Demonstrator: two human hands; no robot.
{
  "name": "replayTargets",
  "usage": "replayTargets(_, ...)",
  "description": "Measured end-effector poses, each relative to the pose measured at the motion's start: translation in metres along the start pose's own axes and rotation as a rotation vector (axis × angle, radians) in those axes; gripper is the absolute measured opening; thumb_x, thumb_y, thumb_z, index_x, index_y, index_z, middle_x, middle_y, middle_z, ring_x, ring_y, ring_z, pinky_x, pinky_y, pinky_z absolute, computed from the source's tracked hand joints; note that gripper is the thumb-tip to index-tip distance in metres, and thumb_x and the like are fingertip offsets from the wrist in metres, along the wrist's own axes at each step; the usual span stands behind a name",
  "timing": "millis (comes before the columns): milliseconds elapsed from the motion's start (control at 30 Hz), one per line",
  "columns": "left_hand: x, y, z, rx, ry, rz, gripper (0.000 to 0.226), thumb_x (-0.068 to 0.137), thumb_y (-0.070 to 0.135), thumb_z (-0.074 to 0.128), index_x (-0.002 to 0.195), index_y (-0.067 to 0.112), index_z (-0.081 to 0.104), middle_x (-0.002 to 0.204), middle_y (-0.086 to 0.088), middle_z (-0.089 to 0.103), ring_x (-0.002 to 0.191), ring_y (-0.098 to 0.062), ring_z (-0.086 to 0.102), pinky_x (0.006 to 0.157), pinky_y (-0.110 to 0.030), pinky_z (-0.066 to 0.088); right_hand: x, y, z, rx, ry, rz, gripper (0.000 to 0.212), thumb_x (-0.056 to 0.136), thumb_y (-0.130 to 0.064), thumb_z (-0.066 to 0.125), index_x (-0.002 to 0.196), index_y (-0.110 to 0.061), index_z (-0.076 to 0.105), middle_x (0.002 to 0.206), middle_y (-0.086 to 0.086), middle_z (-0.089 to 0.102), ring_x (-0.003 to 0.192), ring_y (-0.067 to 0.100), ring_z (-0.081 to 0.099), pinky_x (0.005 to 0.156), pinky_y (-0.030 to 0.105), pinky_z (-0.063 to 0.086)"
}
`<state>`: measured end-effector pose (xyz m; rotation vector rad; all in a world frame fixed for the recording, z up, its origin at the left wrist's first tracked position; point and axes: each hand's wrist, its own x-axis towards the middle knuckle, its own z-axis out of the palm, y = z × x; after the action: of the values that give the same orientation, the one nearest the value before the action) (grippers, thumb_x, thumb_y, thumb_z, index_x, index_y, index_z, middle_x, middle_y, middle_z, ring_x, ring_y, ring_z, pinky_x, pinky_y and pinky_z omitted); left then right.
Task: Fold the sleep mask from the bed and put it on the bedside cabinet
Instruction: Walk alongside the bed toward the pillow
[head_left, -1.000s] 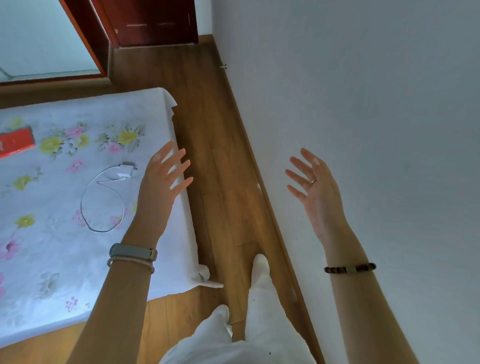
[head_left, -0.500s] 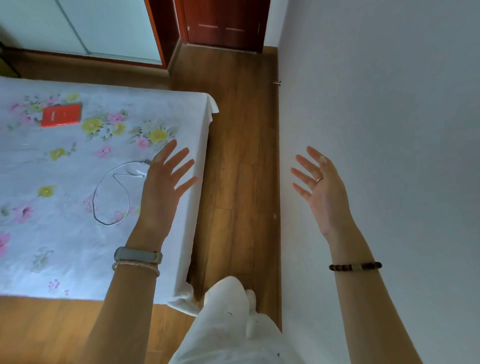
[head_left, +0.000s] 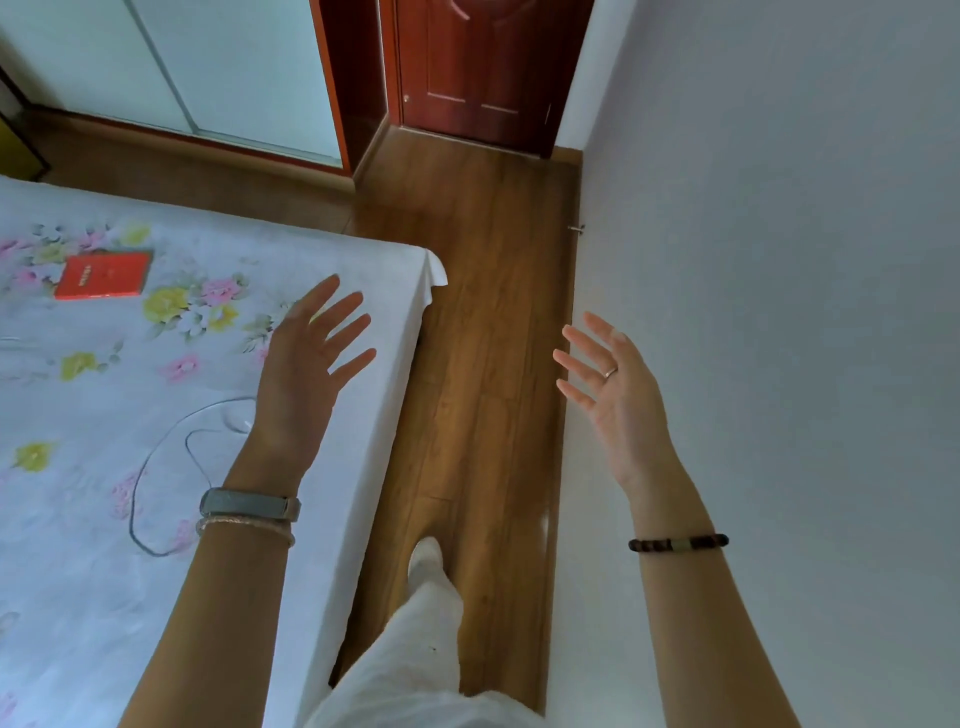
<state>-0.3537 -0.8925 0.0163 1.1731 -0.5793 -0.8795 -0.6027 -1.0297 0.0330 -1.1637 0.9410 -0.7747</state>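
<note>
The bed (head_left: 363, 415), covered by a white sheet with flower prints, fills the left side of the head view. My left hand (head_left: 306, 374) hovers over its right edge, fingers spread, holding nothing. My right hand (head_left: 613, 395) hangs open over the wooden floor next to the wall, a ring on one finger. No sleep mask and no bedside cabinet show in this view.
A red booklet (head_left: 104, 274) lies on the bed at the far left. A white cable (head_left: 156, 467) loops on the sheet near my left wrist. A strip of wooden floor (head_left: 483, 364) runs between bed and white wall (head_left: 779, 312) toward a red-brown door (head_left: 478, 67).
The view has swung and moved forward along the bed's side: the door and sliding panels have come into sight. Both hands stay open and spread.
</note>
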Motion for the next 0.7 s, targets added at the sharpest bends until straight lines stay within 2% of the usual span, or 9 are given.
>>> replayTargets(233,0.127,0.011,0.008,0.029,-0.037,-0.030,0.069,0.090,0.052,0.038,0.149,0.017,0.036,0.151,-0.009,0.047,0.133,-0.027,0.052,0.111,-0.053,0.039,0.117,-0.028,0.006,0.030,0.027,-0.015,0.042,0.106,-0.036,0.029,0.142,-0.023,0.047,0.146,0.003,0.055,0.128,0.022,0.058,0.113,0.047,0.041)
replayTargets(300,0.155,0.012,0.016,0.047,-0.051,-0.044,0.080,0.084,0.064,0.050,0.149,0.017,0.036,0.152,-0.008,0.047,0.134,-0.027,0.052,0.110,-0.052,0.041,0.145,-0.033,0.003,0.038,0.043,-0.005,0.042,0.106,-0.036,0.030,0.142,-0.023,0.047,0.146,0.003,0.054,0.128,0.023,0.058,0.113,0.048,0.041)
replayTargets(367,0.182,0.011,0.025,0.065,-0.055,-0.054,0.100,0.068,0.075,0.065,0.147,0.020,0.038,0.152,-0.007,0.046,0.135,-0.027,0.051,0.107,-0.048,0.044,0.176,-0.037,0.001,0.046,0.049,-0.001,0.042,0.106,-0.036,0.030,0.142,-0.023,0.047,0.146,0.004,0.054,0.129,0.023,0.058,0.113,0.048,0.041)
replayTargets(433,0.209,0.009,0.034,0.074,-0.051,-0.051,0.106,0.061,0.077,0.069,0.146,0.021,0.038,0.152,-0.007,0.046,0.135,-0.027,0.050,0.107,-0.047,0.044,0.205,-0.040,-0.002,0.059,0.047,0.002,0.042,0.106,-0.036,0.030,0.142,-0.022,0.047,0.146,0.004,0.054,0.128,0.023,0.058,0.112,0.049,0.041)
replayTargets(567,0.273,-0.003,0.048,0.053,0.001,-0.033,0.095,0.074,0.071,0.061,0.147,0.017,0.035,0.152,-0.008,0.046,0.135,-0.027,0.051,0.106,-0.045,0.047,0.282,-0.053,-0.005,0.053,-0.003,0.023,0.040,0.106,-0.036,0.030,0.140,-0.024,0.048,0.146,0.003,0.055,0.129,0.023,0.058,0.113,0.050,0.040)
replayTargets(633,0.305,-0.009,0.056,0.041,0.028,-0.012,0.077,0.088,0.059,0.049,0.149,0.014,0.035,0.150,-0.009,0.048,0.135,-0.029,0.051,0.103,-0.042,0.050,0.322,-0.061,-0.008,0.057,-0.038,0.019,0.039,0.106,-0.035,0.030,0.138,-0.025,0.049,0.146,0.004,0.054,0.129,0.024,0.057,0.114,0.050,0.039)
replayTargets(700,0.337,-0.015,0.068,0.038,0.084,0.006,0.066,0.092,0.050,0.041,0.148,0.016,0.038,0.147,-0.008,0.052,0.133,-0.027,0.053,0.103,-0.046,0.049,0.363,-0.071,-0.014,0.056,-0.066,0.013,0.037,0.106,-0.036,0.031,0.136,-0.027,0.050,0.146,0.005,0.055,0.129,0.024,0.058,0.114,0.051,0.039)
